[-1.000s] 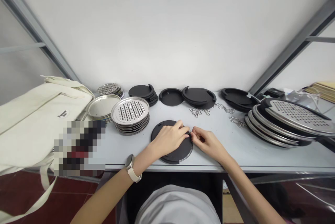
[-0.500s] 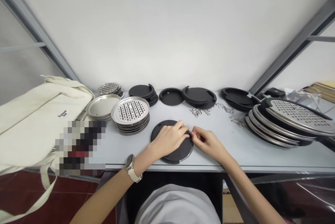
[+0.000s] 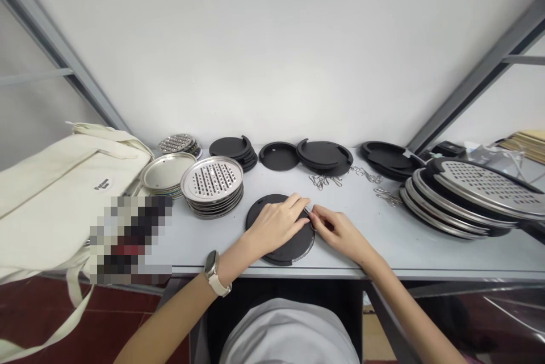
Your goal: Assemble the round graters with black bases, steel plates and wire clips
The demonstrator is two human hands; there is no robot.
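A black round plastic base with a raised rim lies flat near the table's front edge. Across its top, my left hand presses down and holds it, thumb and forefinger parted at the right rim. A small shiny metal wire clip shows between those fingertips, partly hidden. My right hand is closed in a pinch on the clip at the base's right edge. Several similar wire clips lie loose behind my hands, and more clips are to the right.
Stacked metal grater discs and plain metal lids stand at left, beside a cream bag. Black bases line the wall. A tall pile of grater discs with black bases occupies the right.
My right fingertips have shifted slightly at the base's edge, and the metal clip shows more clearly. My left hand stays on the base, its fingers moved a little.
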